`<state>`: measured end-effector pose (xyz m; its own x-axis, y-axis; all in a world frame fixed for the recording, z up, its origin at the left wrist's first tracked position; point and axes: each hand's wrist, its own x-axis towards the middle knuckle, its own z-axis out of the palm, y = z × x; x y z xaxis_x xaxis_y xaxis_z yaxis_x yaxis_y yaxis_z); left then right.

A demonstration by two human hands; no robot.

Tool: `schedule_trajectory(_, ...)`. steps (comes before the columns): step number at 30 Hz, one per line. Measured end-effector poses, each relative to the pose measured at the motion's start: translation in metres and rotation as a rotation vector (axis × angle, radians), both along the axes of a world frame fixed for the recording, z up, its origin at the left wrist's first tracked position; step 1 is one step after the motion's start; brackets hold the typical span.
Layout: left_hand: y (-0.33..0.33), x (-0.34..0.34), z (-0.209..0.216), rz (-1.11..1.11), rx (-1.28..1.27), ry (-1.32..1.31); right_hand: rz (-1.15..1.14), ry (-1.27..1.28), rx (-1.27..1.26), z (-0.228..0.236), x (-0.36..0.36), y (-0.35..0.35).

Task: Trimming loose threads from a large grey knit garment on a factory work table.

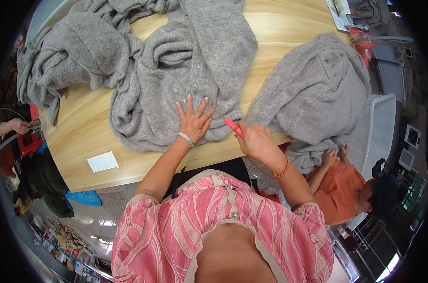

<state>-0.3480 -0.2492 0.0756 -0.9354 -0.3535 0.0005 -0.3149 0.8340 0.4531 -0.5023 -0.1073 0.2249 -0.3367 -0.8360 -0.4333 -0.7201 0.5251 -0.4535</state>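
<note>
A grey knitted cardigan [152, 111] with small shiny buttons lies spread on the light wooden table [72, 146] in front of me. My left hand [194, 123] rests flat on it, fingers spread, just below the buttons. In my right hand [258, 142], closed beside the cardigan's right edge, is a small slim red-pink tool [233, 127]; most of it is hidden in the fingers, so its kind does not show. More grey knitwear [77, 49] is heaped at the far left. Another bunched grey knit garment [318, 89] lies to the right.
A white paper slip [103, 162] lies near the table's front left edge. At my right, a person in an orange top [339, 193] has both hands at the hanging grey knit. A pale plastic bin [381, 125] stands beyond. Another person's hand [19, 126] shows at far left.
</note>
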Motion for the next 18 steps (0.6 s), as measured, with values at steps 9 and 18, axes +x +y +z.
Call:
schedule_trajectory(9, -0.001, 0.001, 0.007, -0.012, 0.017, -0.015, -0.064, -0.002, 0.024, 0.002, -0.004, -0.004)
schedule_trajectory(18, -0.021, -0.021, 0.011, 0.008, -0.046, 0.037, -0.074, -0.004, 0.012, -0.006, -0.002, -0.008)
